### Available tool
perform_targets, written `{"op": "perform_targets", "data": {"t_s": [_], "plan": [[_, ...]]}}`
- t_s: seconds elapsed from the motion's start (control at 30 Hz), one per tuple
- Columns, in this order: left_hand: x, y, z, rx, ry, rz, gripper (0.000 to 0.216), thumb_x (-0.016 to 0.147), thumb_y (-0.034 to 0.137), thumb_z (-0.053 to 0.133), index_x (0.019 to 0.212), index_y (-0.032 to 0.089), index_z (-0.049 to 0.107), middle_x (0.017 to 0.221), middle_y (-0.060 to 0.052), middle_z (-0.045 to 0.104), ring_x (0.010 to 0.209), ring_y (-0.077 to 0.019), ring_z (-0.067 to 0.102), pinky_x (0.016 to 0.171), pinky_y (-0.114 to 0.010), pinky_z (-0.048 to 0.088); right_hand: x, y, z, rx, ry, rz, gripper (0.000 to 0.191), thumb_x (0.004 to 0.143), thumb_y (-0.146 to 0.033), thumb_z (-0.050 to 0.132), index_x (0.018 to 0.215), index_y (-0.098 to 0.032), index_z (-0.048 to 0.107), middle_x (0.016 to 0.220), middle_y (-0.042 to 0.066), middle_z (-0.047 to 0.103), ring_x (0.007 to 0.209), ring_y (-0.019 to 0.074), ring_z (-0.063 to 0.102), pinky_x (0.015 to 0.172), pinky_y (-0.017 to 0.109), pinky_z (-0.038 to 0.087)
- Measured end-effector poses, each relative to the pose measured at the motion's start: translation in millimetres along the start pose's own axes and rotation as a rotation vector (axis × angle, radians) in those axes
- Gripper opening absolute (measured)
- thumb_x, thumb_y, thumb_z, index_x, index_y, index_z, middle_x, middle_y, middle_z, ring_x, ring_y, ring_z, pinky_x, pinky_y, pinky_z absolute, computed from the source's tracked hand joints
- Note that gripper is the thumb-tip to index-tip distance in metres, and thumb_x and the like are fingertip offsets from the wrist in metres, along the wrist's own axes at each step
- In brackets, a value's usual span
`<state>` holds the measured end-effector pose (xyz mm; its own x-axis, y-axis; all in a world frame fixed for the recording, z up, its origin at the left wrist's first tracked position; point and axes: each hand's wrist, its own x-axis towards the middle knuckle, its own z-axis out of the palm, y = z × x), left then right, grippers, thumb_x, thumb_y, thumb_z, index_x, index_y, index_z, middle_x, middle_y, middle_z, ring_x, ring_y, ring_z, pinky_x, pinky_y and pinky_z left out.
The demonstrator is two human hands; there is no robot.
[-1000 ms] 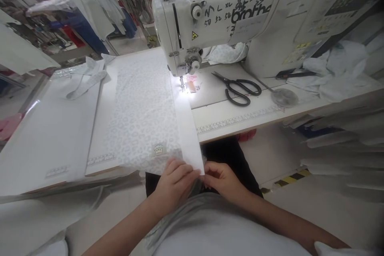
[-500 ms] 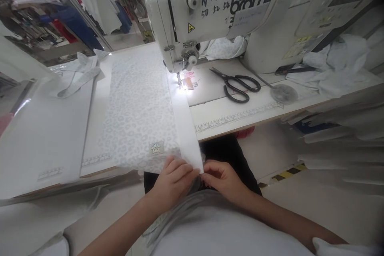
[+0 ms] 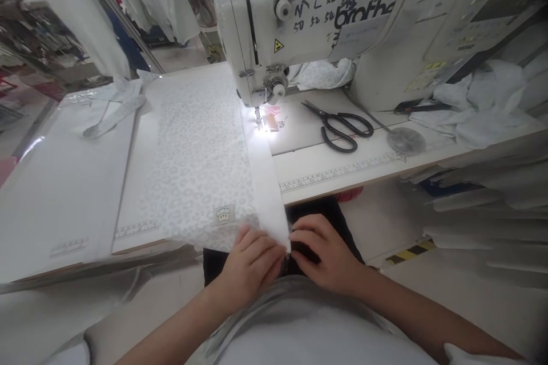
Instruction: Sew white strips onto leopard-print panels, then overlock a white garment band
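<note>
A pale leopard-print fabric [image 3: 205,148] lies on the sewing table, with a plain white strip [image 3: 266,185] along its right side. The strip runs from the lit needle area of the sewing machine [image 3: 258,117] to the near table edge. My left hand [image 3: 252,259] is closed on the strip's near end, fingers bunched together. Close beside that end is my right hand [image 3: 325,251], its fingers curved and its thumb apart from them. Its fingertips are at the strip's corner; I cannot tell whether they touch it. A small label [image 3: 224,214] with a cartoon face sits near the fabric's lower edge.
Black-handled scissors [image 3: 342,128] lie right of the needle, near a round grey disc [image 3: 406,140]. Crumpled pale cloth [image 3: 479,100] rests at the right. A printed ruler [image 3: 338,171] follows the table edge. Loose fabric strips [image 3: 113,117] lie at the left.
My right hand has arched up, and its thumb has come away from the strip's corner. My left hand keeps its hold. The view has shifted slightly.
</note>
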<state>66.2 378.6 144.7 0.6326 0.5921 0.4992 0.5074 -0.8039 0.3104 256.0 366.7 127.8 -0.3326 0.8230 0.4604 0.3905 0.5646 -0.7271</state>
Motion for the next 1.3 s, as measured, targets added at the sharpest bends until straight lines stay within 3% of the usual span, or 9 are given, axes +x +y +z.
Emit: {"op": "perform_targets", "data": {"t_s": [0.1, 0.23, 0.33, 0.43, 0.77, 1.03, 1.3], "plan": [[7.9, -3.8, -8.5, -0.093, -0.035, -0.026, 0.016, 0.078, 0.01, 0.055, 0.09, 0.019, 0.056, 0.081, -0.001, 0.063, 0.079, -0.0145, 0.055, 0.083, -0.036, 0.04, 13.6, 0.9, -8.5, -0.164, -0.096, -0.269, 0.013, 0.084, -0.008, 0.048, 0.091, -0.013, 0.057, 0.095, 0.008, 0.06, 0.095, 0.0184, 0.051, 0.084, 0.034, 0.044], [28.5, -29.6, -26.9, -0.196, -0.1, -0.224, 0.016, 0.083, 0.019, 0.049, 0.099, 0.019, 0.05, 0.108, -0.009, 0.057, 0.104, -0.0185, 0.052, 0.085, -0.035, 0.046, 30.6, -7.7, -18.0, -0.258, -0.196, -0.37, 0.014, 0.084, -0.006, 0.046, 0.082, -0.012, 0.059, 0.084, 0.007, 0.063, 0.081, 0.0166, 0.053, 0.074, 0.03, 0.047], [42.9, -53.5, -37.4, -0.039, -0.209, -0.32, 0.033, 0.086, 0.027, 0.046, 0.118, 0.02, 0.044, 0.129, -0.01, 0.045, 0.122, -0.022, 0.04, 0.095, -0.042, 0.042, 36.9, -12.2, -21.3, -0.261, -0.223, -0.39, 0.017, 0.083, -0.003, 0.045, 0.08, -0.013, 0.059, 0.08, 0.007, 0.062, 0.077, 0.0157, 0.054, 0.071, 0.029, 0.048], [52.5, -68.9, -40.7, 0.075, -0.32, -0.273, 0.043, 0.087, 0.035, 0.045, 0.128, 0.021, 0.039, 0.134, -0.008, 0.042, 0.127, -0.0241, 0.033, 0.102, -0.047, 0.035, 43.0, -7.8, -21.5, -0.244, -0.222, -0.405, 0.02, 0.083, -0.002, 0.043, 0.079, -0.013, 0.058, 0.079, 0.007, 0.062, 0.078, 0.0159, 0.054, 0.07, 0.029, 0.049], [87.6, -123.3, -46.1, 0.139, -0.376, -0.125, 0.042, 0.086, 0.037, 0.046, 0.123, 0.017, 0.045, 0.134, -0.008, 0.043, 0.128, -0.0242, 0.031, 0.106, -0.046, 0.03, 88.4, 21.7, -20.9, -0.315, -0.244, -0.401, 0.022, 0.085, -0.004, 0.04, 0.073, -0.013, 0.057, 0.078, 0.006, 0.059, 0.077, 0.0161, 0.05, 0.069, 0.029, 0.045], [82.5, -105.0, -28.5, 0.041, -0.301, -0.243, 0.03, 0.089, 0.022, 0.039, 0.118, 0.018, 0.046, 0.131, -0.008, 0.044, 0.127, -0.0218, 0.034, 0.102, -0.045, 0.037, 122.6, 42.1, -23.2, -0.358, -0.255, -0.417, 0.025, 0.083, -0.002, 0.036, 0.072, -0.013, 0.056, 0.076, 0.007, 0.058, 0.073, 0.016, 0.049, 0.067, 0.029, 0.043], [102.6, -142.9, -37.8, 0.063, -0.386, -0.192, 0.035, 0.089, 0.036, 0.041, 0.12, 0.021, 0.045, 0.134, -0.005, 0.042, 0.129, -0.0219, 0.029, 0.106, -0.045, 0.031, 153.5, 60.6, -21.2, -0.416, -0.186, -0.439, 0.025, 0.082, 0.0, 0.04, 0.071, -0.012, 0.058, 0.075, 0.005, 0.061, 0.071, 0.0148, 0.05, 0.065, 0.027, 0.042]]}}
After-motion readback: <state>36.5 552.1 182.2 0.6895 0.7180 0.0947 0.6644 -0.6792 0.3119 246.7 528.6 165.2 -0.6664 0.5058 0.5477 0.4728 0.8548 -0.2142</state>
